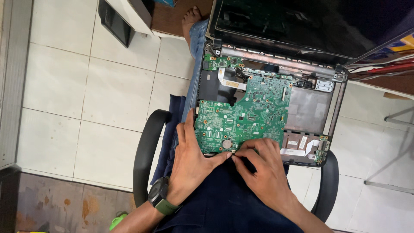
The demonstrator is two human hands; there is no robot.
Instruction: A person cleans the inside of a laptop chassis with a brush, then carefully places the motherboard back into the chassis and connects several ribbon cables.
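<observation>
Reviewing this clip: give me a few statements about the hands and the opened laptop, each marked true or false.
1. The green circuit board sits inside the opened laptop. True.
2. The left hand grips the board's near-left corner. True.
3. The right hand holds a screwdriver. False: no tool shows; its fingertips pinch at the board's near edge.
4. A watch is on the right wrist. False: it is on the left wrist.
5. The laptop's screen is folded open. True.

Chair armrests (144, 151) flank the lap — open screen (310, 26) blocks beyond the motherboard (241, 116).
</observation>
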